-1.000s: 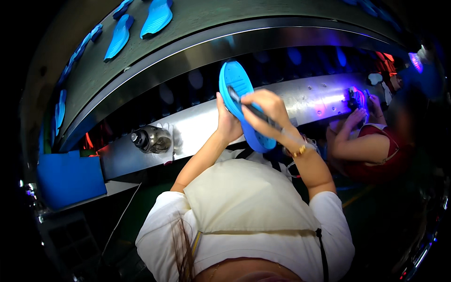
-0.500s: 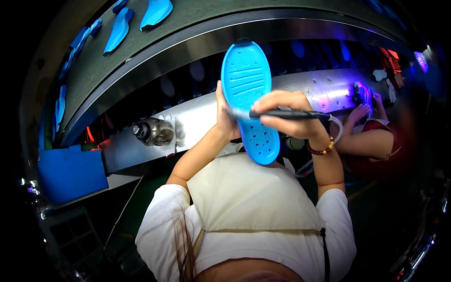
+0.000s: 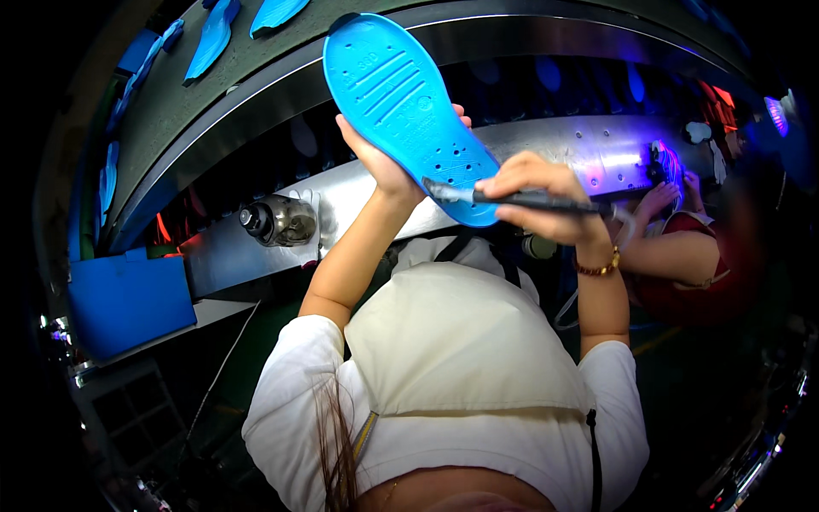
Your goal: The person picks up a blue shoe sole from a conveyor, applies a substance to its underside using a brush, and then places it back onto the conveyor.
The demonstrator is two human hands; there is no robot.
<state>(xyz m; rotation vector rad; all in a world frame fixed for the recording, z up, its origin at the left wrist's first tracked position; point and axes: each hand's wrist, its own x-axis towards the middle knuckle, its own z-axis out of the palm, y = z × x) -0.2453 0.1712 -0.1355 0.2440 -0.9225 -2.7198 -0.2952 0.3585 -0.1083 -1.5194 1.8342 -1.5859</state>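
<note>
A bright blue shoe sole (image 3: 394, 92) is held up over the bench, tilted with its wide end far and to the left. Ridges and small holes mark the face turned toward me. My left hand (image 3: 388, 162) grips it from beneath, thumb along the left edge and fingertips showing past the right edge. In my right hand (image 3: 546, 192) is a brush (image 3: 448, 194) with a black handle, pinched between thumb and fingers. Its pale bristles lie across the narrow near end of the sole. A pale hose runs from the handle's rear end.
Beyond the metal bench (image 3: 341, 203) runs a curved green conveyor belt (image 3: 175, 128) carrying several blue soles (image 3: 213, 38). A clear bottle with a black cap (image 3: 280, 220) stands left on the bench. A blue box (image 3: 128, 303) is farther left. At right, a co-worker's arm (image 3: 670, 252) reaches over the bench.
The sole has moved away from me and turned so its far end points left. The brush has shifted from the sole's middle to its near end.
</note>
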